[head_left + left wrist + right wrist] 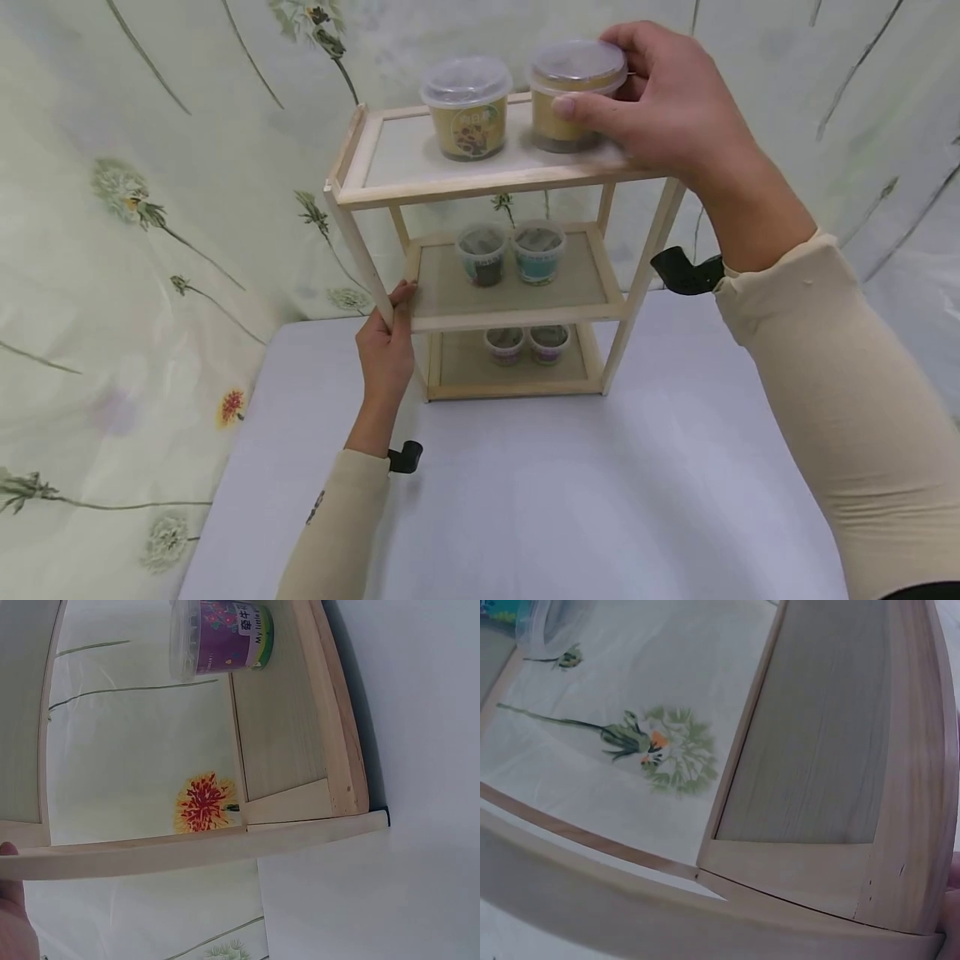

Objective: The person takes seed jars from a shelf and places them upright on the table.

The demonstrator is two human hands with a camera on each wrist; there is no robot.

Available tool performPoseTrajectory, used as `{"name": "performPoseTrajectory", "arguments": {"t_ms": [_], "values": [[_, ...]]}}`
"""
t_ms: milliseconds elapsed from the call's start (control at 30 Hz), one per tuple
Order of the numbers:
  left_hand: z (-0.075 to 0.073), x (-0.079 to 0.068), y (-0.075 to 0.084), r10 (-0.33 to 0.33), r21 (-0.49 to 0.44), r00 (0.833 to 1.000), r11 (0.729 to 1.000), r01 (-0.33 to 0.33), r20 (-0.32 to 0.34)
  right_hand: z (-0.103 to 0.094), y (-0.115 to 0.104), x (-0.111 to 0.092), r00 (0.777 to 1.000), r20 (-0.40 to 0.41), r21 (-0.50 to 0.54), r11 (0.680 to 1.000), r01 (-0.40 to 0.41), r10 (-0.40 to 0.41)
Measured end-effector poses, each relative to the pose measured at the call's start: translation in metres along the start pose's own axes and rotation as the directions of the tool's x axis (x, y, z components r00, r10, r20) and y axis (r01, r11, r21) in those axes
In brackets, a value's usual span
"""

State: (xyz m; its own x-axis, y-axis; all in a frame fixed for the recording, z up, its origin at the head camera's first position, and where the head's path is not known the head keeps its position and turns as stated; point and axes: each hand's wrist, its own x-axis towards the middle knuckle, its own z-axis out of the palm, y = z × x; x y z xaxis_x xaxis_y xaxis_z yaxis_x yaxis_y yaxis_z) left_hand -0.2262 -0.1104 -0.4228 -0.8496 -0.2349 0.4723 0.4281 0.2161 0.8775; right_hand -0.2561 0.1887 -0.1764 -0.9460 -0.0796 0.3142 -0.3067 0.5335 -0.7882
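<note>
My right hand (667, 108) grips a yellow plastic cup (557, 125) with a clear lid, thumb on its front and fingers behind. The cup is at the right of the top shelf; a second pale rim shows below its lid. Beside it stands another lidded yellow cup (471, 125) with a printed label. Lower down, my left hand (386, 350) holds the left front post (360, 250) of a wooden three-tier rack (517, 315) near the middle shelf. In the left wrist view, part of the left hand (13, 930) shows at the post.
On the middle shelf are a dark-and-teal cup (483, 265) and a teal cup (537, 260). Two purple cups (506, 353) sit on the bottom shelf. The rack stands on a white table (510, 492) before a flower-printed curtain (135, 292).
</note>
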Motion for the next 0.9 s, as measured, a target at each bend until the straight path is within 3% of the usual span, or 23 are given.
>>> {"name": "performPoseTrajectory", "arguments": {"t_ms": [367,633,900], "values": [[0.003,0.0,0.001,0.024,0.014,0.999,1.0,-0.024,0.025,-0.007,0.002,-0.007,0.998,-0.058,0.112,0.993,0.022,-0.016],[-0.001,-0.004,-0.001,0.067,0.08,0.997,0.994,-0.069,0.028,-0.006,0.002,-0.009,0.997,-0.005,0.091,0.993,0.072,-0.072],[-0.003,0.004,-0.035,0.103,0.09,0.994,0.99,-0.106,0.039,-0.012,-0.007,-0.023,0.991,0.035,0.011,0.991,0.13,-0.13]]}}
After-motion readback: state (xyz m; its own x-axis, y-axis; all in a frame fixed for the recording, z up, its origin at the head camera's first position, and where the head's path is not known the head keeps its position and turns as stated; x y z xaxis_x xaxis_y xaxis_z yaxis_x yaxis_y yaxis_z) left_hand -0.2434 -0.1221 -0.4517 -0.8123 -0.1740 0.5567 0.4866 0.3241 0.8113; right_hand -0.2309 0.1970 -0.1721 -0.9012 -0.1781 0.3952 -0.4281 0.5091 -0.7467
